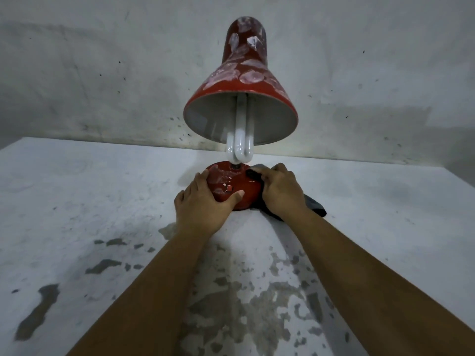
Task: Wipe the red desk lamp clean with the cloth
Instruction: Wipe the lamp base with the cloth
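A red desk lamp stands on a white surface by the wall. Its shade (244, 70) tilts toward me, blotched with pale dusty marks, and a white U-shaped bulb (239, 142) hangs out of it. The round red base (232, 186) is dusty on its left and top. My left hand (203, 201) grips the base's left side, thumb across the front. My right hand (277, 191) presses a dark cloth (314, 205) against the base's right side, fingers curled over the cloth. Most of the cloth lies under that hand, with a tail trailing to the right.
The white tabletop (102, 201) has worn, flaking grey patches (257, 291) near me. A stained pale wall (102, 73) rises right behind the lamp. The table's right edge (457, 181) shows at the far right.
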